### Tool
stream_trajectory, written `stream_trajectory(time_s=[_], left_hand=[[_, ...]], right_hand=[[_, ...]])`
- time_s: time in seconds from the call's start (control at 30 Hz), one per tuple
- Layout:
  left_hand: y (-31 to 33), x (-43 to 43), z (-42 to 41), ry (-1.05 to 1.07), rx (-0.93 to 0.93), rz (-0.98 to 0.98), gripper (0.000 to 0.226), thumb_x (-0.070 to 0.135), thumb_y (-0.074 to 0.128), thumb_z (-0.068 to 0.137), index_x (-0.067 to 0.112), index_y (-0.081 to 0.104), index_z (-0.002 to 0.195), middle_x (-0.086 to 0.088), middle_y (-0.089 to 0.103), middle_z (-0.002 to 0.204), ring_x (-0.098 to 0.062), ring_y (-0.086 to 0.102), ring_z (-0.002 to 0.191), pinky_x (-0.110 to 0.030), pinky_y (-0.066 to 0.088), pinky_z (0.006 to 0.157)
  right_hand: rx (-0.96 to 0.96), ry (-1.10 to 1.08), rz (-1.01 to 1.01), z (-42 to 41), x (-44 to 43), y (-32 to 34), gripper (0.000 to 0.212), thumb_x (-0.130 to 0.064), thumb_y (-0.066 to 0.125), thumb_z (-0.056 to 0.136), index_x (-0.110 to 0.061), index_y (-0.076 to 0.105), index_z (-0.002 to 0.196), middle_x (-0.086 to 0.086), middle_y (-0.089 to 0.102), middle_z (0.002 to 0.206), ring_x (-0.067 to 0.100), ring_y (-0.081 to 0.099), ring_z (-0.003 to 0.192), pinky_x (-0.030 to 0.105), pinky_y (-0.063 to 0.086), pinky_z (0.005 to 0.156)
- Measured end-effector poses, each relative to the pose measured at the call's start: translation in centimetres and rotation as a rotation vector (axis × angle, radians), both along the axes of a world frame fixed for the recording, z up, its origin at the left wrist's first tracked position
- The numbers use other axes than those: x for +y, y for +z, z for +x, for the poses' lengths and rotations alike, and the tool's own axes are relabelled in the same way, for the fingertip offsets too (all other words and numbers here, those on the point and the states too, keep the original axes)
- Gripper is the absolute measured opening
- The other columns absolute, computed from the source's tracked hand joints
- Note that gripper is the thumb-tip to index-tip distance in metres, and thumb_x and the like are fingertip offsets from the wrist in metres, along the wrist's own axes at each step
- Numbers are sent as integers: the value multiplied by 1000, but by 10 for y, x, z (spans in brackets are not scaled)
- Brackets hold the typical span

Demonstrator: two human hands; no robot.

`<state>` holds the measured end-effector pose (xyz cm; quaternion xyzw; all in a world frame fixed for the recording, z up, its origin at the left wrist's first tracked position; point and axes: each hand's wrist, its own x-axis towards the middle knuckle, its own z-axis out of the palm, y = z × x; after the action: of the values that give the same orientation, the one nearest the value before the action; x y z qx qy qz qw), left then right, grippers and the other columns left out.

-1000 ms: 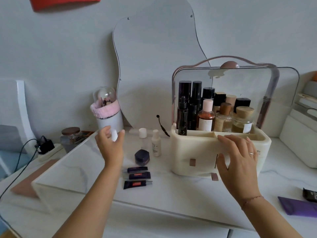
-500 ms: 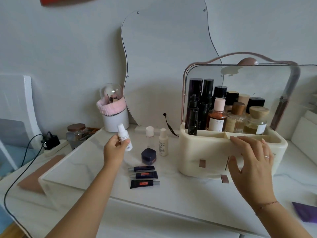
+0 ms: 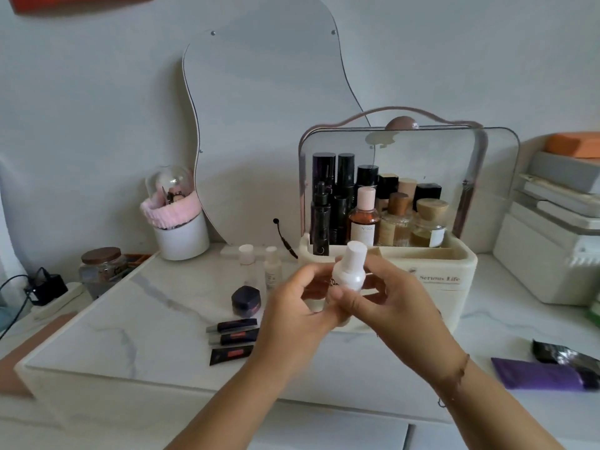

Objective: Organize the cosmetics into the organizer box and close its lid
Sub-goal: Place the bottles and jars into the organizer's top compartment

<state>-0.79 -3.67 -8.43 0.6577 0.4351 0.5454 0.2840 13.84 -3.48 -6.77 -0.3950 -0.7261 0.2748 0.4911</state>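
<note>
The person is holding a small white bottle (image 3: pixel 348 274) up in front of the organizer box (image 3: pixel 422 280), both hands meeting around it. The right hand (image 3: pixel 389 303) is gripping the bottle's lower body, its thumb lying across the front and its fingers curled behind. The left hand (image 3: pixel 292 316) is sitting just beside the bottle's base, fingers bent and loosely apart; I cannot tell whether they are actually pressing on it. The bottle is standing nearly upright, tipped a little to the right, its white cap clear of both hands.

The organizer box is sitting on the white marble-patterned tabletop (image 3: pixel 146 319) with its clear lid (image 3: pixel 406 151) standing open. Tall dark bottles and amber ones with wooden caps are filling the back row, while the front compartment looks bare.

Left of the box, two little bottles (image 3: pixel 259 264) are standing together, a dark jar (image 3: pixel 246 298) is sitting in front of them, and three dark tubes (image 3: pixel 232 339) are lying side by side nearer the table edge. A wavy mirror (image 3: pixel 259 125) is leaning against the grey wall, with a white cup (image 3: pixel 181 237) wrapped in a pink band beside it. At the right edge a purple tube (image 3: pixel 539 375) is lying flat.
</note>
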Motion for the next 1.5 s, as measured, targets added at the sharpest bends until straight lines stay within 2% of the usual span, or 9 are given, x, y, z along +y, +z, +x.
stream_trajectory(time_s=[0.2, 0.3, 0.47, 0.7, 0.83, 1.0, 1.2, 1.3, 1.5], left_hand=[[-9, 17, 16, 94, 219, 216, 42, 35, 73, 76, 28, 59, 115, 21, 59, 112, 8, 50, 108, -3, 36, 87], [-24, 38, 7, 219, 369, 309, 49, 43, 55, 86, 19, 53, 129, 10, 51, 131, 2, 41, 122, -3, 24, 101], [-42, 55, -3, 321, 515, 389, 45, 36, 44, 93, 13, 54, 131, 2, 52, 134, -6, 41, 128, -11, 24, 108], [-38, 59, -4, 319, 460, 428, 37, 30, 43, 94, 14, 61, 123, 4, 58, 123, -5, 47, 118, -9, 30, 100], [-38, 59, -4, 305, 448, 434, 38, 30, 43, 94, 13, 61, 123, 4, 58, 124, -5, 47, 119, -6, 27, 101], [-40, 55, -15, 313, 269, 432, 34, 30, 48, 93, 13, 65, 117, 8, 61, 120, -3, 53, 116, -15, 38, 99], [-50, 74, -71, 574, -46, 186, 19, 18, 64, 86, 16, 61, 105, 3, 63, 104, 1, 55, 94, -15, 44, 87], [-58, 95, -83, 513, 31, 11, 30, 21, 67, 84, 16, 61, 114, 3, 65, 110, -8, 58, 104, -8, 39, 82], [-59, 120, -72, 455, 85, -59, 48, 29, 68, 84, 15, 55, 128, 0, 62, 121, -13, 56, 109, -20, 39, 88]], right_hand=[[171, -189, 44, 43, 17, 19, 22, -37, 72, 73, -26, 69, 91, -5, 74, 86, 13, 70, 83, 39, 58, 78], [264, -317, 66, 70, 42, 38, 19, -31, 72, 76, -24, 66, 93, -3, 73, 88, 13, 71, 86, 30, 59, 77], [76, -365, 8, 72, 76, 38, 30, -28, 72, 79, -17, 61, 104, -2, 70, 96, 14, 69, 89, 37, 58, 79], [-308, -476, 7, 70, 87, 25, 21, -36, 70, 81, -19, 64, 91, -4, 68, 81, 12, 64, 75, 27, 54, 66], [-326, -496, 17, 70, 82, 20, 27, -38, 71, 79, -17, 65, 94, -1, 69, 84, 15, 63, 76, 36, 55, 70], [-302, -513, -1, 72, 73, 14, 44, -38, 71, 78, -19, 57, 116, -5, 64, 100, 11, 59, 89, 26, 49, 79], [-283, -749, 249, 70, 43, -31, 30, -39, 56, 86, -15, 58, 104, 2, 59, 105, 29, 51, 103, 48, 40, 95], [-323, -708, 392, 70, 46, -57, 36, -36, 50, 85, -7, 56, 106, 10, 55, 113, 34, 45, 112, 57, 34, 101], [-252, -661, 429, 71, 47, -61, 35, -34, 46, 89, -7, 57, 109, 9, 55, 118, 29, 44, 115, 59, 34, 101]])
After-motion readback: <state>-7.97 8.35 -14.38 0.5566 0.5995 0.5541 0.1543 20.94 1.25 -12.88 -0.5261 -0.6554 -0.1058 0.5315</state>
